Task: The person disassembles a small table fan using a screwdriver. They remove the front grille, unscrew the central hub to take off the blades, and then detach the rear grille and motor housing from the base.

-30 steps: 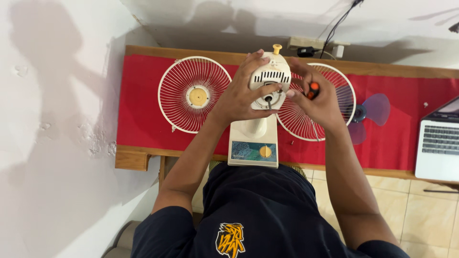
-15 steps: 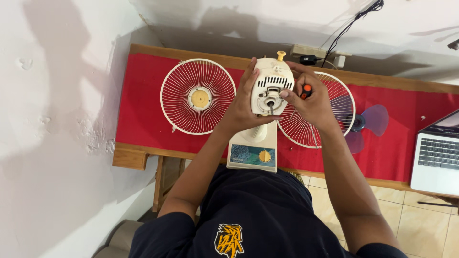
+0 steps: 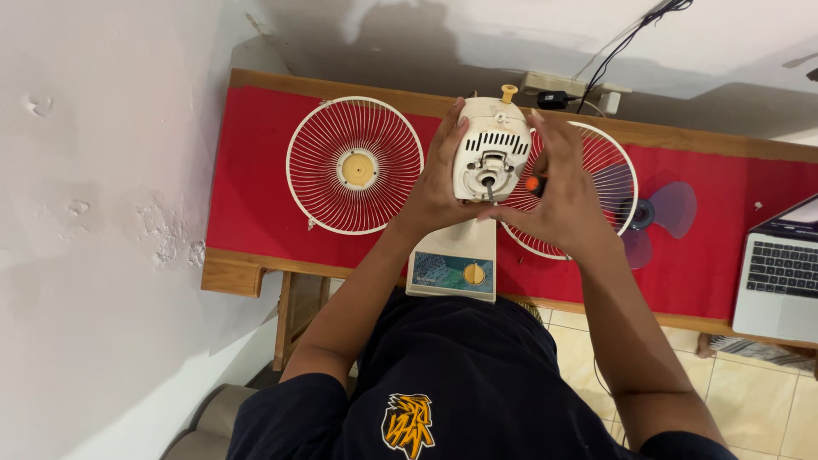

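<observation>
I am bent over a red-covered table (image 3: pixel 256 204) with a cream fan motor housing (image 3: pixel 490 149) between my hands. My left hand (image 3: pixel 439 183) wraps around the housing's left side, fingers curled up along its edge, holding it steady. My right hand (image 3: pixel 562 200) is closed on a screwdriver with an orange handle (image 3: pixel 533 183); the dark tip points at the middle of the housing's open face, right by the shaft. The housing sits atop the fan's stand, whose base (image 3: pixel 453 260) with a blue panel and a yellow knob rests at the near edge of the table, just in front of my dark shirt.

To the left of the housing a round white grille (image 3: pixel 354 166) lies flat on the red cloth. A second grille (image 3: pixel 596 170) lies under my right hand, partly hidden by it. Beyond that, to the right, lies a translucent purple fan blade (image 3: pixel 660 209), and an open laptop (image 3: pixel 780 268) sits at the far right end. A power strip (image 3: pixel 562 85) with black cables lies against the wall behind the housing.
</observation>
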